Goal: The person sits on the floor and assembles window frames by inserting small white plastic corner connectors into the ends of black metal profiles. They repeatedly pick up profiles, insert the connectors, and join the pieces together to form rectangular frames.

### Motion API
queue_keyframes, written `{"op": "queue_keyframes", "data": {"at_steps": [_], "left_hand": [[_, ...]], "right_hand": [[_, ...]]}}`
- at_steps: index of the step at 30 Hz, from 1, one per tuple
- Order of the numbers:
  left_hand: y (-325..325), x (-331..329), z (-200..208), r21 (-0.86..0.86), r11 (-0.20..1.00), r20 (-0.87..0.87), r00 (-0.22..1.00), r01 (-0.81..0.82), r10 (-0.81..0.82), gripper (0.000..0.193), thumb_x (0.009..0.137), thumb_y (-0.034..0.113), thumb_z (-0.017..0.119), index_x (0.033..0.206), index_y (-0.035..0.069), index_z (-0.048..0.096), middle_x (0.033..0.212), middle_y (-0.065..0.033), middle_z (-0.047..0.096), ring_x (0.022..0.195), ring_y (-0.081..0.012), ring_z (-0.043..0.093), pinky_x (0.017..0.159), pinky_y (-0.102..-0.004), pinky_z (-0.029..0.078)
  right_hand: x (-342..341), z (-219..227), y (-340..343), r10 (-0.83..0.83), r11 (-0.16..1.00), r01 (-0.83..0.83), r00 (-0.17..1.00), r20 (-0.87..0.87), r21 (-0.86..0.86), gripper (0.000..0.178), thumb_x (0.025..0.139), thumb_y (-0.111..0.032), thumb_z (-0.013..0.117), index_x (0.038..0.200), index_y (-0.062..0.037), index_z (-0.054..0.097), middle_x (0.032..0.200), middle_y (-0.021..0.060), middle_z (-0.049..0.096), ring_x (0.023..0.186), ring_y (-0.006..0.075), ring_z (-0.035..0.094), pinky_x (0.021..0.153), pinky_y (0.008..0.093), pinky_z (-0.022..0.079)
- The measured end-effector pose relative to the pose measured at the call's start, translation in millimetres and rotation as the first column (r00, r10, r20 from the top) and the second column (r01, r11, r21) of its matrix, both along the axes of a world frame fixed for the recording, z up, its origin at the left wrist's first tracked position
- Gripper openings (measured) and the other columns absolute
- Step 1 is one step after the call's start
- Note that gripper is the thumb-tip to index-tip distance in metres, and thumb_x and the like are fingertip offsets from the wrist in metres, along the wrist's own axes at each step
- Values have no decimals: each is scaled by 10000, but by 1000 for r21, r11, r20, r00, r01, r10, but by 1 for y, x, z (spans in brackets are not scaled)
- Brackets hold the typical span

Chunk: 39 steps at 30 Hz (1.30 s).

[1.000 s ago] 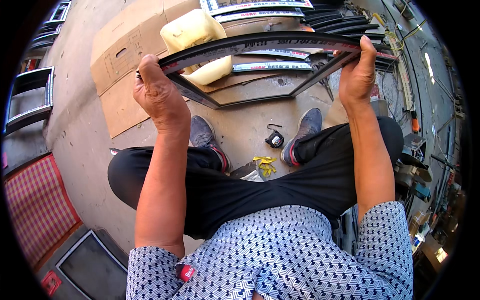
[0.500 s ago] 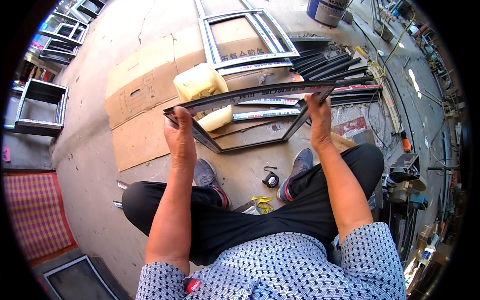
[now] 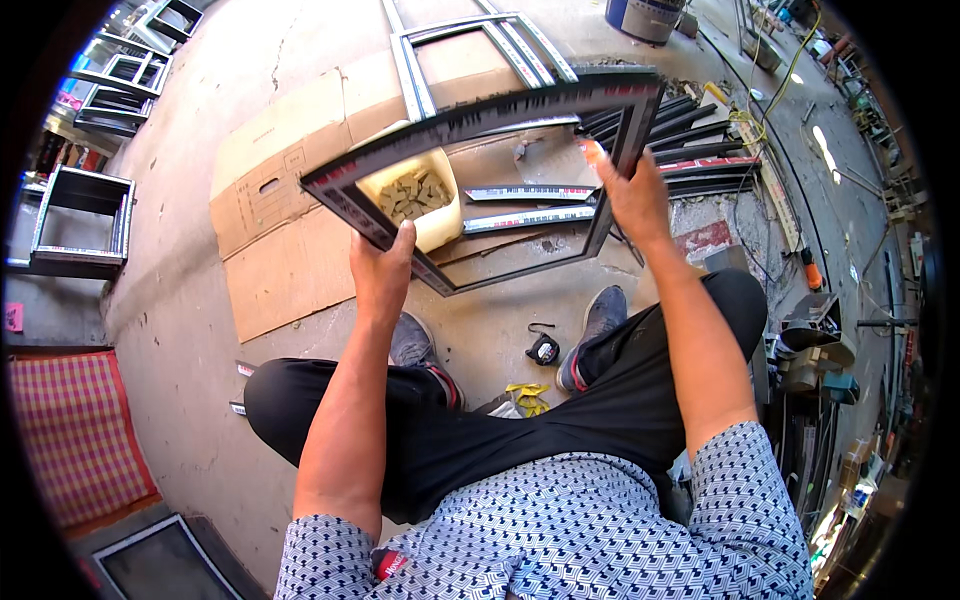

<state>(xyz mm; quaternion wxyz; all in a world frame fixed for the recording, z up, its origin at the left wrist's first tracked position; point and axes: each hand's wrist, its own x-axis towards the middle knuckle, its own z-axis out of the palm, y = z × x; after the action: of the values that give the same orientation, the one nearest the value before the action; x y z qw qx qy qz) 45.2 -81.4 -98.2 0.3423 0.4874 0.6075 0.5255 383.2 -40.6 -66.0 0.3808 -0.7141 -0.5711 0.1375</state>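
Note:
Between my two hands a dark rectangular window frame with printed film strips stands tilted above the floor. My left hand is closed on its lower left side, thumb in front. On the right side bar, my right hand grips the frame, slightly blurred, its fingers partly hidden by the bar. Through the frame's opening I see a cut-open cream plastic jug holding several small metal-looking pieces. Two short profile strips lie beyond the frame, beside the jug.
Flattened cardboard covers the floor at left. More frames lie at the far side, with dark profile lengths to the right. A tape measure and yellow scraps are between my feet. A bucket stands far right.
The window frame has tipped more upright, its top edge rising, so its opening shows wider. My left hand has shifted right along its side; my right hand has moved down the right bar.

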Motion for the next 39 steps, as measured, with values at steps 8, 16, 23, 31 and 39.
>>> {"op": "queue_keyframes", "data": {"at_steps": [8,16,23,31,39], "left_hand": [[2,9,-37,-78,988,125,984,136,-125,254,964,232,777,1055,11,691,876,-12,685,730,-104,610,687,-267,512],[9,14,-17,-150,986,231,967,-77,110,219,937,198,780,958,31,641,732,-20,635,612,-109,585,570,-271,476],[23,12,-2,-263,936,336,888,-233,315,128,893,49,715,924,9,597,718,-52,632,532,-138,577,501,-289,478],[24,14,-5,-396,909,431,849,-126,306,99,852,42,687,826,23,593,630,-52,589,490,-163,563,474,-308,476],[21,12,-9,-421,905,576,787,54,221,230,940,185,785,962,51,599,787,-45,610,633,-169,638,550,-331,562]], "right_hand": [[38,65,41,67,993,-61,996,-54,101,514,944,-533,715,897,-22,688,764,95,688,715,231,656,716,359,523],[14,25,19,-63,941,-25,967,248,337,503,966,-437,700,1155,23,629,1026,146,717,947,297,692,802,409,539],[-73,-23,-107,219,936,-255,961,-167,-243,415,976,-411,708,908,-8,636,696,76,651,576,260,672,581,361,530],[-98,-64,-116,-143,905,-358,254,-957,-230,374,986,-433,716,1020,-61,688,911,8,687,808,119,695,613,272,580],[-95,-63,-113,-103,948,-299,27,-994,-106,160,1012,-260,705,1016,-100,701,881,-4,725,738,97,685,598,244,565]]}}
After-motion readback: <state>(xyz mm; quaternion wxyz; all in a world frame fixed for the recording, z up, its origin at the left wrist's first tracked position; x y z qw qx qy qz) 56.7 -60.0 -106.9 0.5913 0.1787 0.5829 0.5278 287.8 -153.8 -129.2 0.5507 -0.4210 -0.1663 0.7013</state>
